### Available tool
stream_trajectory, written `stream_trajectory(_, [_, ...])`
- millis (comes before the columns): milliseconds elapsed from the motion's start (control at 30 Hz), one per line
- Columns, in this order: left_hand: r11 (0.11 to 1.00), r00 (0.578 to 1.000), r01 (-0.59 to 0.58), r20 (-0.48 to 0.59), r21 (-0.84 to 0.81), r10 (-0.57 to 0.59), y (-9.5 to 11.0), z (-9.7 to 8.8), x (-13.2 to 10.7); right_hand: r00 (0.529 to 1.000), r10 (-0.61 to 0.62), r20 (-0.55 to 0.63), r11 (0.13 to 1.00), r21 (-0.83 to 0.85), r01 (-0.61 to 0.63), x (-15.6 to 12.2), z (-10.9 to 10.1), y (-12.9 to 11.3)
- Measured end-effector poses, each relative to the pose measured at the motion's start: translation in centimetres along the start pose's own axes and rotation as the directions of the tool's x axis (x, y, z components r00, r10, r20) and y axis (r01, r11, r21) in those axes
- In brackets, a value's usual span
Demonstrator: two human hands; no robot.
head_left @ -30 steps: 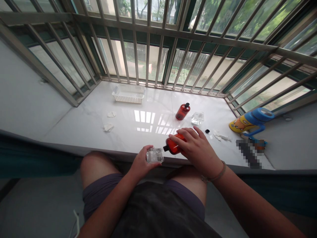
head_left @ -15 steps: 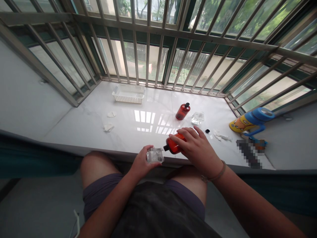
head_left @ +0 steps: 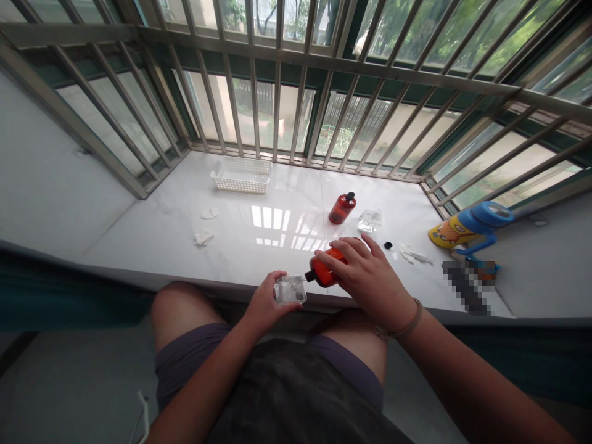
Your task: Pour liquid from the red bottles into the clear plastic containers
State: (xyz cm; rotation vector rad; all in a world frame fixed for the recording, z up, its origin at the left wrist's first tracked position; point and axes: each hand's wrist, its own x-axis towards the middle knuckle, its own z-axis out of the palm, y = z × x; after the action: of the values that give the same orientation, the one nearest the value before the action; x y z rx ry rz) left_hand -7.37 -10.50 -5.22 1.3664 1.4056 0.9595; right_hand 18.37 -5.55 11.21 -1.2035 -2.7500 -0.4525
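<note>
- Left hand (head_left: 266, 303): fingers curled, closed around a clear square plastic case (head_left: 290, 290), lower centre of the frame, over the front edge of a marble windowsill (head_left: 143, 237)
- Right hand (head_left: 370, 276): fingers draped over, gripping an orange-red plastic bottle (head_left: 324, 273), tilted on its side, black neck just beside the case
- Centre right of the sill: upright amber bottle (head_left: 343, 208), second clear case (head_left: 370, 220), black cap (head_left: 388, 245)
- Upper left of the sill: white plastic basket (head_left: 241, 176)
</note>
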Motion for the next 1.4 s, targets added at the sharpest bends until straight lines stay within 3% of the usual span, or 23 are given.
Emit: stream_trajectory(1400, [0.983, 0.998, 0.057, 0.023, -0.173, -0.053, -0.2, 0.6, -0.1, 0.995, -0.083, -0.054, 0.995, -0.061, 0.079, 1.0, -1.4, -0.1])
